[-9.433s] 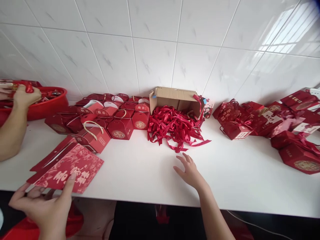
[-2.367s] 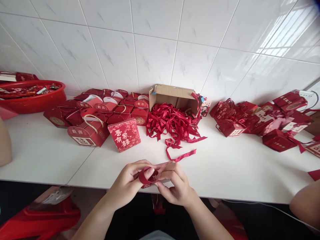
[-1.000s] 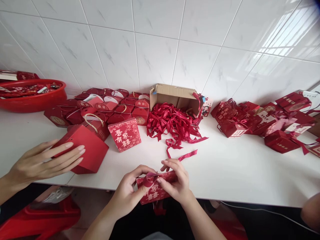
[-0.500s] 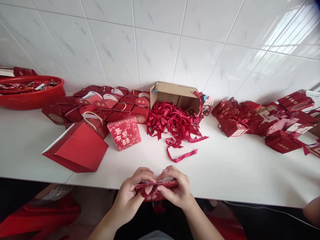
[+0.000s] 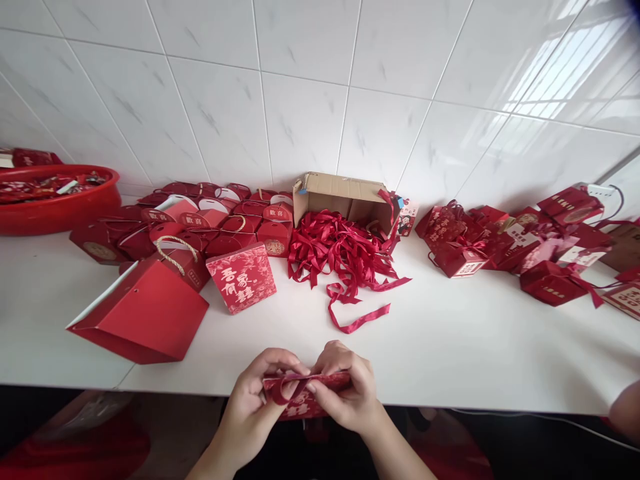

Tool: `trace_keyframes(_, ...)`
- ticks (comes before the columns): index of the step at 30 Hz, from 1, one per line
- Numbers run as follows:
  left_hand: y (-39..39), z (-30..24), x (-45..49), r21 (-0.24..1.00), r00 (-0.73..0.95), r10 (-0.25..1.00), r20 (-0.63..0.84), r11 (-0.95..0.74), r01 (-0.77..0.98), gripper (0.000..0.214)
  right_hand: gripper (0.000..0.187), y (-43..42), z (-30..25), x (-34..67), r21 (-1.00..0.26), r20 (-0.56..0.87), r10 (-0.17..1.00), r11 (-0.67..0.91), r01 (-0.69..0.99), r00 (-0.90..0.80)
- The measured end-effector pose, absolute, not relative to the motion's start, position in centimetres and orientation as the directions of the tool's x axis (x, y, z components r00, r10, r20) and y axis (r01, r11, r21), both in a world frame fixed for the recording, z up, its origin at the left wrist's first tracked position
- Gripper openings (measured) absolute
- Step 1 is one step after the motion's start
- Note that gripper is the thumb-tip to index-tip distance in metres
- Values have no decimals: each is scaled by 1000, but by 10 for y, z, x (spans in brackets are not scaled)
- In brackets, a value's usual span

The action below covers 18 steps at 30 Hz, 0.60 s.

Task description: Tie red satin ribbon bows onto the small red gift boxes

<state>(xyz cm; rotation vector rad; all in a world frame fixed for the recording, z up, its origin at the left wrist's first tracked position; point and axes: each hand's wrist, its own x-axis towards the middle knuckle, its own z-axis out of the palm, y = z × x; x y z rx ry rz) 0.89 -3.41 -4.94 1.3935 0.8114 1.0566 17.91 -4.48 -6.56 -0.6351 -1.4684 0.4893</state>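
At the table's front edge both of my hands hold a red patterned gift box [image 5: 303, 405] with white lettering. My left hand [image 5: 255, 393] is closed on the box's left side, with a dark red ribbon [image 5: 278, 392] looped around its thumb. My right hand [image 5: 347, 387] pinches the top edge from the right, thumb in front and fingers behind. Where the fingertips meet, the ribbon's end is hidden. Beyond my hands lies a pile of red satin ribbons [image 5: 340, 247], spilling from a cardboard box [image 5: 345, 183]. A flat-topped red box [image 5: 241, 279] with white characters stands left of the pile.
A large red gift bag [image 5: 145, 310] with a rope handle lies at the left. Behind it are rows of small red boxes [image 5: 227, 223]. A red basin [image 5: 55, 210] of wrapped items sits far left. Ribboned boxes [image 5: 500, 243] cluster right. Part of another person [image 5: 625, 408] shows at the right edge.
My fingertips have drawn closer together at the top of the box, and its upper edges look more pressed together. The whole view has shifted slightly.
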Motion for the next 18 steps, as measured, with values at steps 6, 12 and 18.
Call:
trace_keyframes(6,-26,-51,12,957,450,845,289,-266,-116,5,16,-47,-70,180,-675,738,669,734,73,89)
trace_keyframes(12,-22,-63,26,973,414,881,228,-191,-131,9,54,-54,-88,206,-847,527,850,527,71,-6)
trace_keyframes(18,-25,-74,40,989,297,943,148,-143,-37,75,36,-84,-111,292,-929,238,971,234,287,-21)
